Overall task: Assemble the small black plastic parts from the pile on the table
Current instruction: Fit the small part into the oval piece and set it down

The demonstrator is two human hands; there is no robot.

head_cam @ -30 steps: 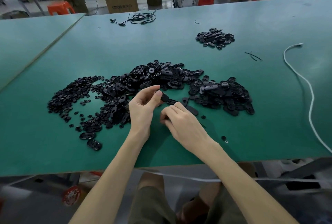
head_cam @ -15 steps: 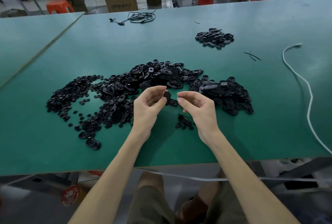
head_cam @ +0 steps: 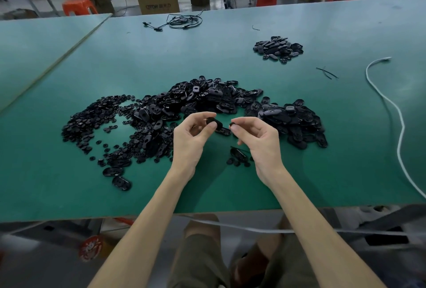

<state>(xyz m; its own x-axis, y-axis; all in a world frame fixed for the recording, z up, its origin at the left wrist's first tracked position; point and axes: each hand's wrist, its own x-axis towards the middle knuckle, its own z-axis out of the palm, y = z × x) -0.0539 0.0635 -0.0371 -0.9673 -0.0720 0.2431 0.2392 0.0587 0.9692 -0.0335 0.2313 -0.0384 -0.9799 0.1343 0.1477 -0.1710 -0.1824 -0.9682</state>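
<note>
Head view: both hands hover just above the desk (head_cam: 69, 184), in front of the main pile (head_cam: 207, 100) of black plastic parts. The left hand (head_cam: 193, 140) holds an oval shell (head_cam: 214, 122), pinched between the thumb and the curled fingers (head_cam: 199, 117); nothing else is visible in that hand. The right hand (head_cam: 258, 142) pinches a small round piece (head_cam: 232, 124) at the tips of thumb and index finger, with its other fingers bent in toward the palm. The two parts are near each other but apart, with a clear gap between them. Judged step: mating stage of one assembly, both components in hand and not yet joined. The next move likely calls for bringing the small round piece to the shell's opening, lining it up squarely and pressing until it seats. Which face of the shell is turned toward the right hand cannot be told; it is too dark. Stock: shells heaped centre and right, small discs (head_cam: 92, 119) spread on the left side, a few loose parts (head_cam: 238, 156) on the desk just below the right hand. A separate small heap (head_cam: 277, 49) lies well apart at far right, possibly finished units.
</note>
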